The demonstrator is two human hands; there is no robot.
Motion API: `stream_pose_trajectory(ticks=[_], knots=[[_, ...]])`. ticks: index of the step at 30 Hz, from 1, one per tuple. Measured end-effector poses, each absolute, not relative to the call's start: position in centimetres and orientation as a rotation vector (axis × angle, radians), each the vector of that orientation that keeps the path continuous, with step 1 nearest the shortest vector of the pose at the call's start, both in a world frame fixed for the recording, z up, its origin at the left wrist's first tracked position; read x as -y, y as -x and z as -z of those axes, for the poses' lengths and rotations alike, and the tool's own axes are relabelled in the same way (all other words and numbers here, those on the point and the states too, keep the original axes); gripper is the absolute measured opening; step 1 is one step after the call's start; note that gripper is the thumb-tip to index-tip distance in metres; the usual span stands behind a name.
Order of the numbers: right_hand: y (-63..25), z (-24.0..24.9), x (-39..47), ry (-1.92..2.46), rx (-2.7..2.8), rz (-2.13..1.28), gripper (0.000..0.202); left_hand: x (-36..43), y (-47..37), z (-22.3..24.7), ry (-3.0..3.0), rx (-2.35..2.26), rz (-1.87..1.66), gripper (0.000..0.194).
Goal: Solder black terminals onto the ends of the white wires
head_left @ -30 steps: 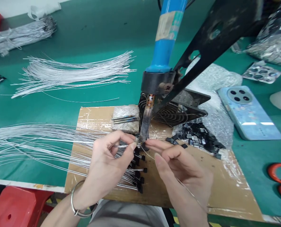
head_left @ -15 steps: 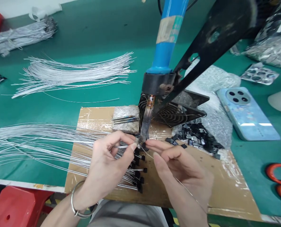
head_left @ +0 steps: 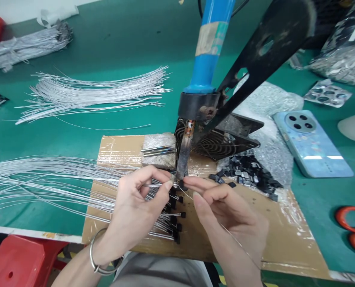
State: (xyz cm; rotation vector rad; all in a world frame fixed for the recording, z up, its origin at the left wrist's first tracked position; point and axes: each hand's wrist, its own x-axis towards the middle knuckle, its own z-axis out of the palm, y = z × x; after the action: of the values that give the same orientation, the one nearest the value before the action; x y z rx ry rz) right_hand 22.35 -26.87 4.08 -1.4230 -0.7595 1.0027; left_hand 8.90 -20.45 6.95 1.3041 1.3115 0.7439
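Note:
My left hand [head_left: 141, 207] pinches thin white wires between thumb and fingers, their ends right at the tip of the soldering iron [head_left: 182, 163]. A strand of solder wire [head_left: 233, 238] runs through my right hand [head_left: 231, 215], closed on it, and reaches up to the same tip. The iron's blue handle [head_left: 207, 67] sits clamped in a black metal arm [head_left: 255, 67], pointing down. Below my left fingers lie wires with small black ends [head_left: 174, 227] on the cardboard [head_left: 285, 239]. My fingers partly hide the joint at the tip.
Behind the iron stands a black fan [head_left: 225, 141]. Small black pieces [head_left: 249, 175] are piled on bubble wrap, near a light-blue phone [head_left: 313, 145]. Red-handled scissors [head_left: 352, 231] lie at the right edge. White wire bundles [head_left: 96, 93] rest at the left, and a red stool [head_left: 18, 263] stands below.
The iron and its arm appear slightly further left in the view. Both hands keep nearly the same place and hold.

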Motion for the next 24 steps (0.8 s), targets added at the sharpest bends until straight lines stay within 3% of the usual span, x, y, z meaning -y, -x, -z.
stream_pose_trajectory(ticks=[24], knots=[[-22.05,-4.15,26.8,1.43,0.732,-0.969,0.022,20.46,-8.95,-6.83,-1.308,-1.325,-0.755,0.009]])
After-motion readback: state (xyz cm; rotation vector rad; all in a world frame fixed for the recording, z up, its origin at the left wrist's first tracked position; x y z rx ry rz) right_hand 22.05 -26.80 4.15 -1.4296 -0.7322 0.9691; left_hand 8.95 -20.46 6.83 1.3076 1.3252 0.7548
